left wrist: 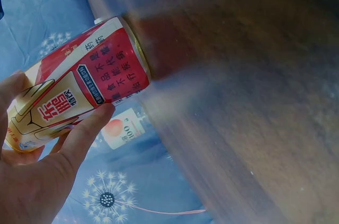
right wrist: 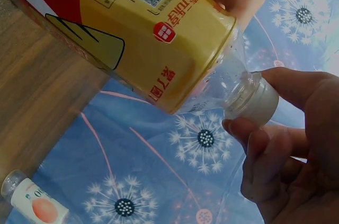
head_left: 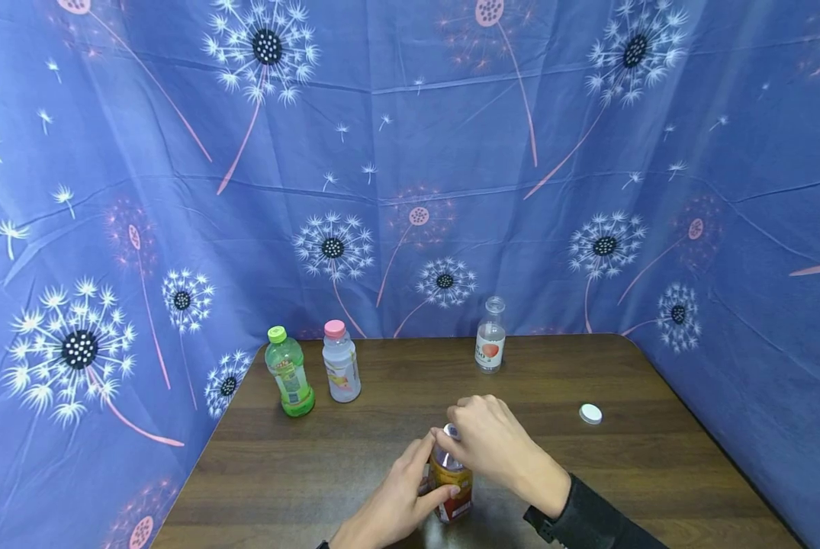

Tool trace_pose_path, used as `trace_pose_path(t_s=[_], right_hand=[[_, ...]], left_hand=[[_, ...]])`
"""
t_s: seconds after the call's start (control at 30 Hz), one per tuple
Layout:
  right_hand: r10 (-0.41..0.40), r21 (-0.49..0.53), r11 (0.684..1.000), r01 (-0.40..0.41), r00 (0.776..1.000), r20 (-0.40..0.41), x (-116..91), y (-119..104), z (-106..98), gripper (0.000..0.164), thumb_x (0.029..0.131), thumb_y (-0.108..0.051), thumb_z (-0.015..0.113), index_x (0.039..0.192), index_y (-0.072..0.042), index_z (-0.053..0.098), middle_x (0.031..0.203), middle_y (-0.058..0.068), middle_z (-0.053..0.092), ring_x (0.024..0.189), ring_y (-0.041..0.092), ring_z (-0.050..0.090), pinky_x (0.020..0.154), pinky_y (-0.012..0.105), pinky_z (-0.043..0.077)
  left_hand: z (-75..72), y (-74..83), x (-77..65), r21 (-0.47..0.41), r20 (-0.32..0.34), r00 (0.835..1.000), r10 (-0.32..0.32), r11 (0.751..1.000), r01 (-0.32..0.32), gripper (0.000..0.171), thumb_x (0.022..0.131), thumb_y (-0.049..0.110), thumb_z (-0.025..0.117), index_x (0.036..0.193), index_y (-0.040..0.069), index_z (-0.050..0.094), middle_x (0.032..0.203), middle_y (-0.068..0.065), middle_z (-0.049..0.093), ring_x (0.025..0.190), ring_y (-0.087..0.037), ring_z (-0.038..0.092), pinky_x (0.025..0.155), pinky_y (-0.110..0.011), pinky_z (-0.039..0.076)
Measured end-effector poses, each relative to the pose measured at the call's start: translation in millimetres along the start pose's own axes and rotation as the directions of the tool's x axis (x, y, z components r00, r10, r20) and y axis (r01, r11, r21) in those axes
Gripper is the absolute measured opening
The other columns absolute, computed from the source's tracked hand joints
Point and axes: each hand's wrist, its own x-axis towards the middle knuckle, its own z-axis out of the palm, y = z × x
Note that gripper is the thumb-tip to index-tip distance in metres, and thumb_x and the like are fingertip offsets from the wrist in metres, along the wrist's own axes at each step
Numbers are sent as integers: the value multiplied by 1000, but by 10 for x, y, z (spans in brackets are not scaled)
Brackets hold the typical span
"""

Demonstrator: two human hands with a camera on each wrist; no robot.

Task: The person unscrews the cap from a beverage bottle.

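A clear plastic bottle point(head_left: 455, 506) with a red and gold label stands near the front middle of the table, between both hands. My left hand point(head_left: 394, 494) grips its body, thumb and fingers wrapped around the label. From the right, my right hand point(head_left: 493, 441) pinches the white cap point(right wrist: 260, 101) between thumb and fingers. In the right wrist view the cap sits at the bottle's mouth, over the clear neck point(right wrist: 233, 83). Part of the cap is hidden by the fingers in the head view.
On the wooden table point(head_left: 258, 473), a green bottle point(head_left: 290, 375) and a pink-capped bottle point(head_left: 342, 366) stand at the back left. An uncapped clear bottle point(head_left: 490, 347) with a peach label is at the back. A loose white cap point(head_left: 590, 414) lies to the right. Blue patterned cloth point(head_left: 410, 137) surrounds the table.
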Motion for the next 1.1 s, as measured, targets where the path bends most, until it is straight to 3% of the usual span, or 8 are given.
trace_pose_path(t_s=[0.33, 0.53, 0.8, 0.93, 1.1], right_hand=[[89, 25, 996, -90, 995, 48, -9, -95, -30, 51, 92, -33, 79, 57, -22, 45, 56, -12, 34, 48, 1, 26, 43, 18, 21], [118, -1, 993, -118, 993, 28, -11, -110, -8, 52, 91, -33, 81, 57, -21, 43, 55, -11, 33, 48, 1, 24, 43, 16, 20], [153, 37, 987, -154, 988, 29, -40, -97, 14, 46, 90, -36, 82, 60, -21, 51, 55, -12, 38, 47, 0, 27, 43, 17, 23], [175, 50, 983, -176, 984, 24, -70, -59, 21, 47, 92, -47, 79, 61, -24, 52, 55, -15, 36, 47, -1, 26, 44, 19, 22], [243, 51, 969, -243, 970, 11, -117, 34, 27, 46, 92, -69, 67, 73, -27, 62, 60, -18, 43, 49, -1, 32, 45, 21, 23]], left_hand=[[12, 16, -10, 31, -23, 1000, 19, 999, -19, 78, 104, 43, 64, 165, 9, 27, 134, -8, 58, 112, -9, 60, 86, -29, 60], [10, 18, -8, 18, -28, 1000, 8, 1000, -8, 79, 104, 44, 64, 163, 5, 29, 134, -11, 59, 109, -8, 60, 83, -27, 59], [9, 37, -8, 32, -8, 999, -32, 999, 33, 80, 103, 48, 64, 164, 10, 29, 135, -7, 58, 110, -7, 60, 83, -24, 57], [5, 49, 1, -21, 6, 999, -52, 998, 52, 77, 103, 47, 65, 163, 11, 31, 139, -8, 55, 114, -10, 60, 84, -25, 58], [3, 49, 21, -122, -1, 997, -73, 990, 72, 77, 102, 42, 68, 164, 19, 29, 144, -11, 52, 127, -28, 60, 90, -33, 62]])
